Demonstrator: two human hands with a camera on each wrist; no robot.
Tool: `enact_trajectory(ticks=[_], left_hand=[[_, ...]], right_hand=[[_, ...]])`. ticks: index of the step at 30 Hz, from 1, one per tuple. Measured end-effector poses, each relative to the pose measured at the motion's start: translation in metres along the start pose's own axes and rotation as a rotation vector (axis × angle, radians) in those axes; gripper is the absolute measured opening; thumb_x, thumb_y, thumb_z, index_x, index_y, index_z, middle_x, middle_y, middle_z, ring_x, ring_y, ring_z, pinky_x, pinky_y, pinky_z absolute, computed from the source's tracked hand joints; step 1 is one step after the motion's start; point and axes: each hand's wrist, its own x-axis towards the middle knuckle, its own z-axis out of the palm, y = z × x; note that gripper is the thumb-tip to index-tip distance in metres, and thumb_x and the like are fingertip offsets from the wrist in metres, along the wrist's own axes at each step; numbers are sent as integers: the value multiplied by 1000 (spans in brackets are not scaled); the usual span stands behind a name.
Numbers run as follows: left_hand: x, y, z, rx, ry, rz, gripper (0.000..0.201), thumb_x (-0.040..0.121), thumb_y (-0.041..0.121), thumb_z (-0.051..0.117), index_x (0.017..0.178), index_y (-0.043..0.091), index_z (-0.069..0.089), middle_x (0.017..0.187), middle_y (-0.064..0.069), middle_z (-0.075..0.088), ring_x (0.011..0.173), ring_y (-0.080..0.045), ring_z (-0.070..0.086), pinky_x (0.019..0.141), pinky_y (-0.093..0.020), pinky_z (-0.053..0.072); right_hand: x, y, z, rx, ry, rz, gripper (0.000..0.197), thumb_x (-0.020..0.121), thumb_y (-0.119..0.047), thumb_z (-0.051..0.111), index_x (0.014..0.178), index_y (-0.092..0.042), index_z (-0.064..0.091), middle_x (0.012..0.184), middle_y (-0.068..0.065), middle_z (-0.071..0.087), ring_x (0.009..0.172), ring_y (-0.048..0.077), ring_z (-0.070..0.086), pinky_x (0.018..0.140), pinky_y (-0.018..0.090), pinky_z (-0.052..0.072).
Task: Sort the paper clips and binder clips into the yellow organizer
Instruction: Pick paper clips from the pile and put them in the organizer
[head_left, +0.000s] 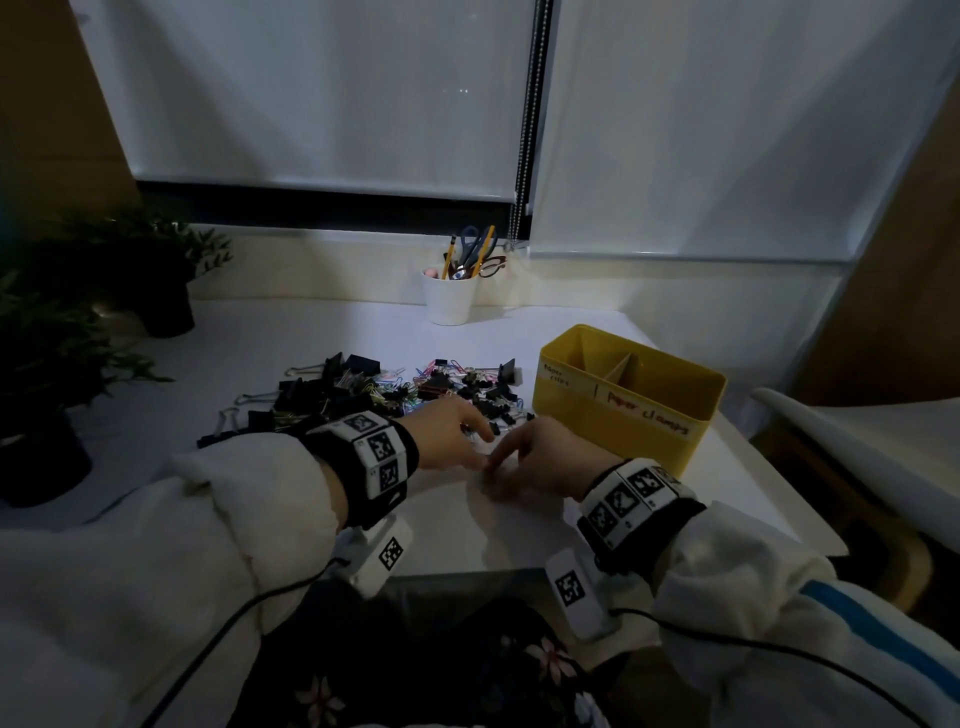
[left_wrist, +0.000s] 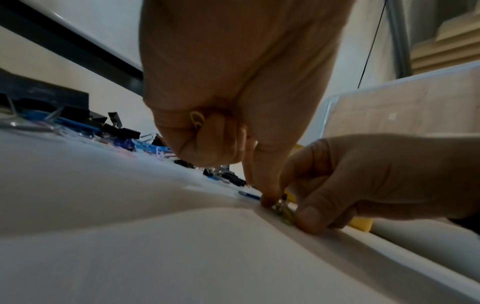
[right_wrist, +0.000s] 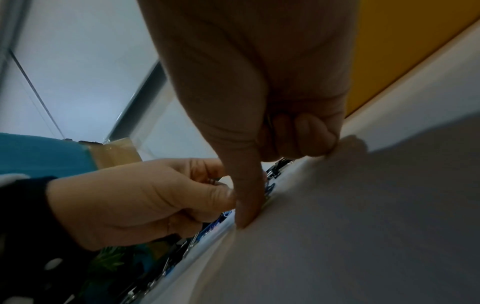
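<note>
A heap of black binder clips and coloured paper clips (head_left: 395, 395) lies mid-table, left of the yellow organizer (head_left: 618, 415), which is labelled for paper clips and paper clamps. Both hands meet on the white table just in front of the heap. My left hand (head_left: 480, 441) has its fingers curled round a yellow paper clip (left_wrist: 196, 120), and its fingertip (left_wrist: 270, 200) presses on small clips on the table. My right hand (head_left: 501, 457) pinches a greenish paper clip (left_wrist: 287, 215) against the table with its thumb (left_wrist: 309, 218). Its other fingers (right_wrist: 311, 133) are curled.
A white cup (head_left: 449, 296) with scissors and pencils stands at the back by the window. Dark potted plants (head_left: 62, 332) sit at the left. The table's right edge (head_left: 769, 478) runs just past the organizer. Its near edge (head_left: 467, 571) lies below my wrists.
</note>
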Motion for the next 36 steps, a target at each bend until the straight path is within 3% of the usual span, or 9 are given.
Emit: enact_trajectory(ticks=[6, 10, 15, 20, 23, 26, 28, 31, 36], left_hand=[[7, 2, 2, 178, 33, 92, 25, 69, 37, 85, 92, 30, 77, 99, 14, 61, 94, -9, 57, 79, -25, 43], [8, 7, 5, 200, 44, 92, 11, 70, 31, 85, 77, 26, 79, 83, 15, 66, 86, -8, 62, 78, -30, 53], [12, 8, 12, 292, -41, 50, 14, 86, 28, 71, 77, 18, 74, 82, 4, 70, 74, -13, 63, 69, -28, 51], [9, 6, 12, 324, -185, -3, 41, 95, 32, 52, 57, 19, 51, 58, 0, 46, 54, -17, 41, 57, -32, 38], [0, 8, 7, 305, -112, -37, 27, 97, 28, 46, 89, 12, 67, 80, -2, 56, 73, -17, 50, 68, -29, 41], [-1, 3, -4, 165, -124, -31, 27, 97, 15, 45, 75, 8, 59, 73, -9, 56, 61, -19, 47, 56, -25, 39], [-1, -5, -11, -7, -91, -87, 23, 96, 10, 47, 76, 7, 58, 69, -14, 59, 48, -18, 48, 49, -22, 40], [-5, -14, -22, -136, -17, -155, 22, 96, 0, 44, 112, 8, 56, 89, -14, 63, 56, -18, 50, 51, -27, 43], [-1, -30, -40, -78, 218, -206, 29, 98, 7, 41, 115, 2, 64, 101, -15, 68, 69, -21, 58, 58, -29, 50]], right_hand=[[1, -2, 2, -126, -2, 34, 21, 78, -35, 80, 90, -18, 77, 73, -11, 63, 67, 0, 55, 54, 14, 40], [4, 3, -6, -110, -26, 223, 28, 92, -35, 64, 80, -9, 68, 77, 7, 63, 76, 18, 59, 72, 34, 52], [1, 10, -15, 1135, 36, 423, 24, 99, -13, 45, 76, -16, 38, 64, 5, 34, 54, 16, 31, 48, 27, 29], [3, 5, -22, 1454, 66, 339, 8, 81, -6, 39, 75, -11, 42, 69, 11, 47, 55, 21, 44, 44, 25, 40], [-1, 1, -19, 1321, 50, 308, 9, 84, -6, 45, 85, -8, 54, 69, 7, 52, 55, 16, 46, 44, 20, 37], [1, 4, -10, 863, 101, 261, 10, 81, -10, 71, 75, -9, 63, 62, 2, 45, 48, 12, 33, 43, 23, 26], [0, 2, -4, 445, 97, 201, 13, 73, -18, 84, 74, -10, 73, 58, -3, 57, 48, 11, 45, 43, 23, 34], [2, -4, 2, 105, 60, 194, 20, 62, -32, 91, 74, -21, 78, 74, -9, 69, 71, 7, 61, 61, 27, 54], [8, -16, 5, -201, -48, 98, 21, 79, -39, 78, 91, -21, 79, 87, -7, 74, 81, 11, 68, 79, 35, 60]])
